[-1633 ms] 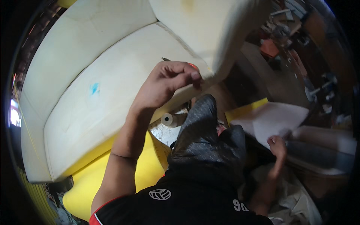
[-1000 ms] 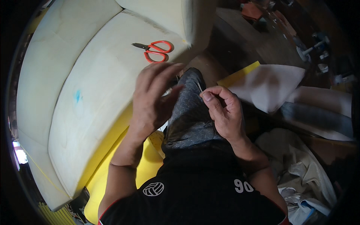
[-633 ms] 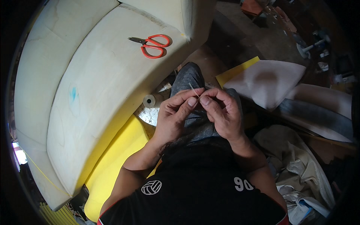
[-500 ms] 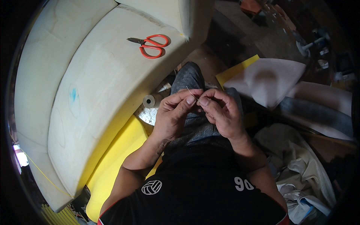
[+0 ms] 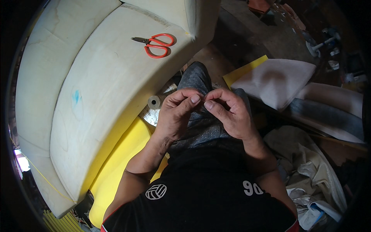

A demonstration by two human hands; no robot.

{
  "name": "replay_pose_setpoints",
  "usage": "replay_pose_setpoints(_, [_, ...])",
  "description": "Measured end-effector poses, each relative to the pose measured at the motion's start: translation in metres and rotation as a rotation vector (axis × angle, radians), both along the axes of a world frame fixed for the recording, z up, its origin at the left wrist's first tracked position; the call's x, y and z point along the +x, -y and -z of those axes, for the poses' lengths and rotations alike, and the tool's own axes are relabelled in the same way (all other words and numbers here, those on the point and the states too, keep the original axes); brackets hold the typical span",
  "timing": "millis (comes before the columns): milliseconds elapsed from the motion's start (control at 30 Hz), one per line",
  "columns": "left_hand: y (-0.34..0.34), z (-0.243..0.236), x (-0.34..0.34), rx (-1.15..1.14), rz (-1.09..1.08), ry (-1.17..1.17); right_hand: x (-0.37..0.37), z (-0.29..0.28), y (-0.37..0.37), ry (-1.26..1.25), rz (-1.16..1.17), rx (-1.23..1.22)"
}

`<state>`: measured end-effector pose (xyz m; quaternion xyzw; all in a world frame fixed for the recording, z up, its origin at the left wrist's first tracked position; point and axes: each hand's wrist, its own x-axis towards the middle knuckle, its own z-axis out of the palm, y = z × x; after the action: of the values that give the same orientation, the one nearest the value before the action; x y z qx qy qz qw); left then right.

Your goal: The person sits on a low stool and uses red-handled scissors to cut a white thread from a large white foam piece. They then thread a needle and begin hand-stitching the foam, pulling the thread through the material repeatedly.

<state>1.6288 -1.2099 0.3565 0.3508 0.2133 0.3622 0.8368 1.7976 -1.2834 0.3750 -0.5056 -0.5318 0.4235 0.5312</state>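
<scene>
My left hand [image 5: 178, 112] and my right hand [image 5: 231, 112] meet above my lap, fingertips nearly touching. Each is closed in a pinch of thumb and forefinger. A thin, needle-like piece [image 5: 202, 99] shows faintly between the fingertips; its ends are too fine to make out. What the right fingers pinch is hidden. Red-handled scissors [image 5: 154, 45] lie with blades slightly apart on the pale foam-covered sofa seat [image 5: 112, 85], away from both hands.
A cardboard tube roll [image 5: 154, 102] is beside my left wrist. Yellow foam [image 5: 119, 154] leans below the sofa edge. On the right are pale cut sheets [image 5: 278, 81] and a crumpled beige cloth [image 5: 309, 162]. Dim clutter fills the far right.
The thin piece that stuck up above my left fingertips no longer stands out there. My fingertips have shifted slightly, and the right forefinger is more arched.
</scene>
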Motion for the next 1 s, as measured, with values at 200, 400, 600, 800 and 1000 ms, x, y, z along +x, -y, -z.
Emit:
replay_pose_setpoints(200, [-0.019, -0.017, -0.012, 0.844, 0.138, -0.442, 0.006, -0.018, 0.002, 0.48, 0.136, 0.048])
replay_pose_setpoints(400, [-0.004, -0.021, 0.004, 1.158, -0.254, -0.761, -0.004, -0.009, -0.001, 0.45, 0.239, 0.151])
replay_pose_setpoints(600, [0.003, 0.008, 0.015, 0.586, -0.308, -0.558, -0.007, 0.005, -0.011, 0.57, 0.329, 0.405])
replay_pose_setpoints(800, [-0.008, 0.017, 0.017, -0.32, -0.029, -0.124, -0.002, 0.012, -0.017, 0.688, 0.269, 0.452])
replay_pose_setpoints(1000, [-0.011, 0.025, 0.023, -0.476, 0.019, -0.056, 0.003, 0.035, -0.028, 0.813, 0.267, 0.499])
